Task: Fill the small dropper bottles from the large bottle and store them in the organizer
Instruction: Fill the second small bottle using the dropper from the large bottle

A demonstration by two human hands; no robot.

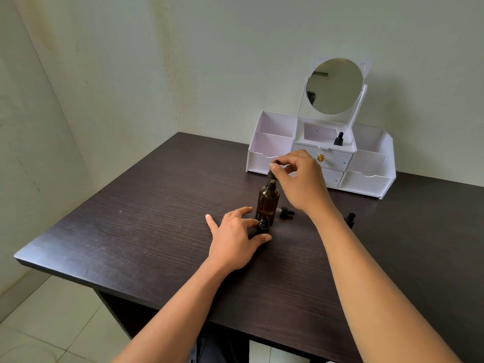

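Near edge, 6 o'clock: a small dark glass dropper bottle (pixel 263 226), cap off, is being steadied on the dark wood-grain table (pixel 131 231) by the left hand (pixel 235 239). Thumb and forefinger are being curled round its body; the other fingers are being spread flat on the top. It is being kept right against the large amber glass bottle (pixel 267 203), at that bottle's 6 o'clock.

At the large bottle's 3 o'clock a loose black dropper cap (pixel 286 213) is lying on its side. Further out at 3, another small dark bottle (pixel 350 219) is being part-hidden by the forearm.

Over the large bottle's mouth a black rubber-bulb dropper (pixel 272 170) is being pinched between thumb and forefinger of the right hand (pixel 301 182). Tube depth cannot be told.

Far, 1 o'clock: a white plastic organizer (pixel 366 182) with a round mirror (pixel 334 86). One capped small bottle (pixel 339 139) is being stored in its top middle compartment.

Handling, judged: the glass is probably light, rigid, smooth, breakable and easily tipped. Small bottles are best being gripped low round the body, droppers at the collar, never the tube.
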